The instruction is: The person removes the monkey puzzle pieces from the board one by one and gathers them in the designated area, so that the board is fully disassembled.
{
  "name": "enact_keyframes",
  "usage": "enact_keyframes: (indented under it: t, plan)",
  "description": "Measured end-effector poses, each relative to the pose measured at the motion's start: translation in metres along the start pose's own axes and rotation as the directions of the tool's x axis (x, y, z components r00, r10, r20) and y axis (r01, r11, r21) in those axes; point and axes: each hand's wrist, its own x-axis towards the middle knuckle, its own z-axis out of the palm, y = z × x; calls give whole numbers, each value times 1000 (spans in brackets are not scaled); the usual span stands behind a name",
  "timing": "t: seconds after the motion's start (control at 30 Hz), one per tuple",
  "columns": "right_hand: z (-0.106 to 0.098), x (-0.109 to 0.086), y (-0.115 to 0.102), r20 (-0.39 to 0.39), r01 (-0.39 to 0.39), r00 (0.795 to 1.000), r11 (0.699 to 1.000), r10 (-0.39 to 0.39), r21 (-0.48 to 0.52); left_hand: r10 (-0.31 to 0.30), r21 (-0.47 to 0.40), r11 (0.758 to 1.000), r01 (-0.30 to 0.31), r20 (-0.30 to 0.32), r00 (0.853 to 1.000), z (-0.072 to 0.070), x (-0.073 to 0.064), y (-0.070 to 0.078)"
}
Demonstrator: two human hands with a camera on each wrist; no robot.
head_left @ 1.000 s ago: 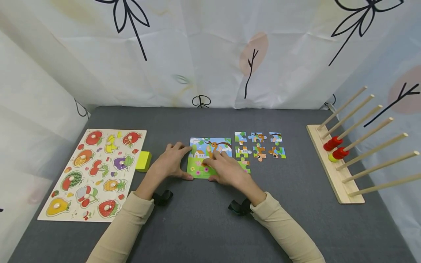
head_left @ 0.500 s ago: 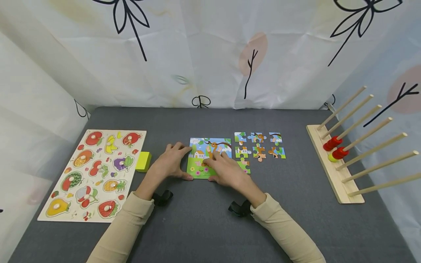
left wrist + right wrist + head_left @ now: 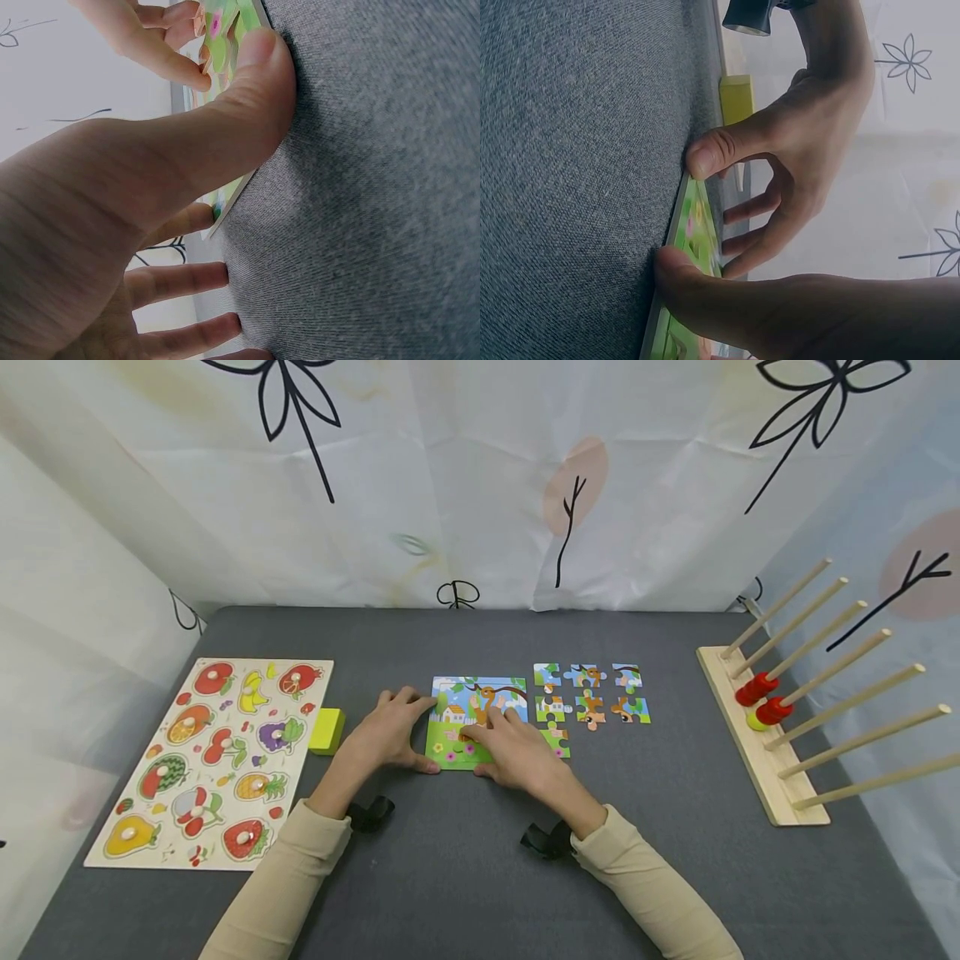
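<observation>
A jigsaw puzzle board (image 3: 450, 752) with a bright picture of a house, a branch and flowers lies flat on the dark cloth. My left hand (image 3: 388, 731) is at its left side, thumb on the near-left corner and index finger touching the left edge. The other left fingers spread onto the cloth in the left wrist view. From the right, my right hand (image 3: 521, 747) rests over the board; its thumb (image 3: 676, 266) presses the near edge and a fingertip touches the pieces. The right hand covers part of the picture.
Several loose jigsaw pieces (image 3: 590, 707) lie in rows right of the board. At the left are a fruit puzzle board (image 3: 168, 810) and a yellow-green block (image 3: 327, 731). A wooden peg rack (image 3: 757, 739) with red and yellow-green beads stands at the right.
Both hands keep the same place on the puzzle board. The head view has shifted very slightly; nothing else visibly moves.
</observation>
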Motion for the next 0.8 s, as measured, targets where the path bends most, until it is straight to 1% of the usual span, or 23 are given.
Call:
enact_keyframes:
  t: [0.27, 0.6, 0.8]
  plan:
    - [-2, -1, -1, -12, 4, 1000, 1000, -4, -15, 2, 0, 1000, -2, 1, 1000, 1, 0, -1]
    - [-6, 0, -2, 11, -10, 1000, 1000, 10, -21, -8, -7, 1000, 8, 7, 1000, 0, 1, -1]
    - [-9, 0, -1, 5, 0, 1000, 1000, 0, -16, -5, -9, 1000, 5, 12, 1000, 0, 1, -1]
